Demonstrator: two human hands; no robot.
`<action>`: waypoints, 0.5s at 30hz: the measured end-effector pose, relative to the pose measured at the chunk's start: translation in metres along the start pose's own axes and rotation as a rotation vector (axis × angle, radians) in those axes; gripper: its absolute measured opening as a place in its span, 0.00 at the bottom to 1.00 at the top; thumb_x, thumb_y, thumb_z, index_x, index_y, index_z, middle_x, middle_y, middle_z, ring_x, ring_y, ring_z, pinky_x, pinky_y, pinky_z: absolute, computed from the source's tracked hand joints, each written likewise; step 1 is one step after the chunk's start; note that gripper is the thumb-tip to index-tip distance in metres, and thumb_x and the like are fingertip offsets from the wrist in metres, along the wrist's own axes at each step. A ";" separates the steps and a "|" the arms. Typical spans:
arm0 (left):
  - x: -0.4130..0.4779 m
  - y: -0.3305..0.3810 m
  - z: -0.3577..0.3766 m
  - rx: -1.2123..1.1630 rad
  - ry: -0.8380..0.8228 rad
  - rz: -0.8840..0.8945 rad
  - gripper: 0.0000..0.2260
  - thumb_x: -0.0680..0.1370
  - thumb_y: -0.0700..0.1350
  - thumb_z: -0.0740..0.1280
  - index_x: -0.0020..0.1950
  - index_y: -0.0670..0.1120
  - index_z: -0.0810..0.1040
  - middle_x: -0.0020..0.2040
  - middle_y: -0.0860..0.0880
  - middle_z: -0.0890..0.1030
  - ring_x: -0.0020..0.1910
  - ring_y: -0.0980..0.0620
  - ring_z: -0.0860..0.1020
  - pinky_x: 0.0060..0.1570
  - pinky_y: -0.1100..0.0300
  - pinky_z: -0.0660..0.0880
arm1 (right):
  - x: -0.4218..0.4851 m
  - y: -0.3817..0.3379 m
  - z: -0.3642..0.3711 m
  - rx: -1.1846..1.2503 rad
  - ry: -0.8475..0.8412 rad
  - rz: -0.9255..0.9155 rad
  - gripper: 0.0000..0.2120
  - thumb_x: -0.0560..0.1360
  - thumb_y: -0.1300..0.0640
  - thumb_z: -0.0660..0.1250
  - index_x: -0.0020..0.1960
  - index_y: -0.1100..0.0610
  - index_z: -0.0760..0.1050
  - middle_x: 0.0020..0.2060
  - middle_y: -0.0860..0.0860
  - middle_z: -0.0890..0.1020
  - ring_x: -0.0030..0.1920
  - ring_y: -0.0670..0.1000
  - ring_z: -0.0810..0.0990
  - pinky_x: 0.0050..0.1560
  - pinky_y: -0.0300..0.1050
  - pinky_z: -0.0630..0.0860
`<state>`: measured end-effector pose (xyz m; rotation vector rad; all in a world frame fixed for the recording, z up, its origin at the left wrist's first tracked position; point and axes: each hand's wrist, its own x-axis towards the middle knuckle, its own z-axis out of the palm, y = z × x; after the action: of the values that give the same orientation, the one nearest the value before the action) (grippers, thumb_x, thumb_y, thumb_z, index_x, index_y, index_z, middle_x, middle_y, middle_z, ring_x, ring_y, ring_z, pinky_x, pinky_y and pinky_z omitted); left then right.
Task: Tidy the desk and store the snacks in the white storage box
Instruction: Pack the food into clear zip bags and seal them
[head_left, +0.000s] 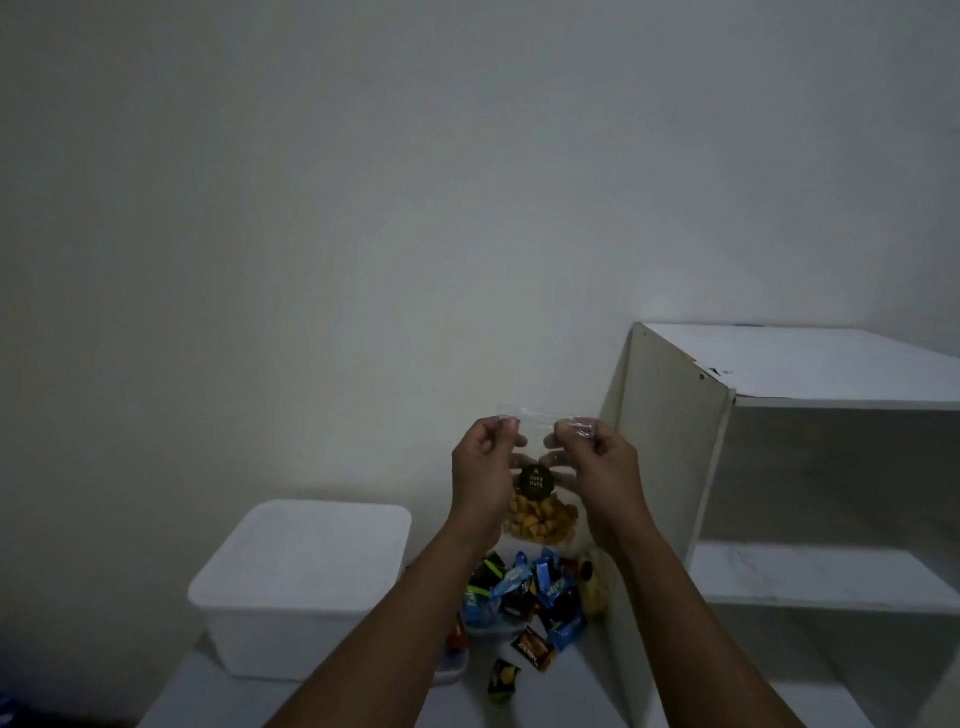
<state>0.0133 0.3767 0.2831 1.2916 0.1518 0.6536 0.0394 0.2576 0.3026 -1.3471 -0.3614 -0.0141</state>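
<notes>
Head view. A clear plastic zip bag of orange-yellow snack pieces (541, 512) is held up in the air between both hands, its top strip pinched at either end. The left hand (484, 470) is closed on the strip's left end, thumb and forefinger pressed together; the right hand (597, 467) is closed on the right end, with plastic seen bunched over its fingertips. A round dark label is seen on the bag just below the fingers; its print is too small to be read with certainty. The bag's side edges are partly hidden behind both palms.

Below the left wrist and off to its left, a white rectangular plastic storage box (301, 587) is set on the pale desk surface (218, 696); whether a lid is fitted or the box is upturned cannot be told in the dim light. Beneath the hands, between the two forearms, a loose pile of small blue, black and orange wrapped snacks (524, 597) is spread on the desk. A red item at the pile's left edge is mostly covered by the left forearm. A yellowish packet beside the right forearm is blurred. To the right of the right hand, a white open shelf unit (779, 374) is cut off by the frame edge.
</notes>
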 end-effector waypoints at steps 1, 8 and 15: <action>-0.001 0.003 0.000 -0.017 0.007 0.000 0.06 0.82 0.47 0.64 0.50 0.47 0.79 0.41 0.50 0.81 0.36 0.53 0.81 0.39 0.55 0.78 | 0.000 -0.002 0.002 0.009 -0.011 -0.002 0.05 0.79 0.58 0.67 0.50 0.60 0.79 0.41 0.55 0.84 0.40 0.52 0.83 0.41 0.46 0.82; -0.003 0.007 0.000 0.003 -0.001 0.021 0.06 0.81 0.45 0.65 0.46 0.47 0.79 0.40 0.50 0.79 0.37 0.52 0.79 0.44 0.49 0.77 | -0.001 -0.003 0.008 0.047 -0.054 0.035 0.10 0.74 0.56 0.74 0.52 0.60 0.82 0.41 0.56 0.86 0.43 0.56 0.86 0.42 0.46 0.81; -0.004 0.005 0.004 -0.044 -0.016 0.028 0.07 0.81 0.42 0.64 0.46 0.44 0.79 0.37 0.47 0.78 0.35 0.54 0.78 0.39 0.55 0.79 | 0.004 0.003 0.013 0.017 -0.010 0.063 0.06 0.74 0.58 0.72 0.48 0.60 0.84 0.36 0.53 0.84 0.38 0.50 0.83 0.41 0.47 0.78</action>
<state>0.0104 0.3723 0.2876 1.2582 0.1058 0.6666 0.0404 0.2710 0.3027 -1.3415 -0.3268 0.0486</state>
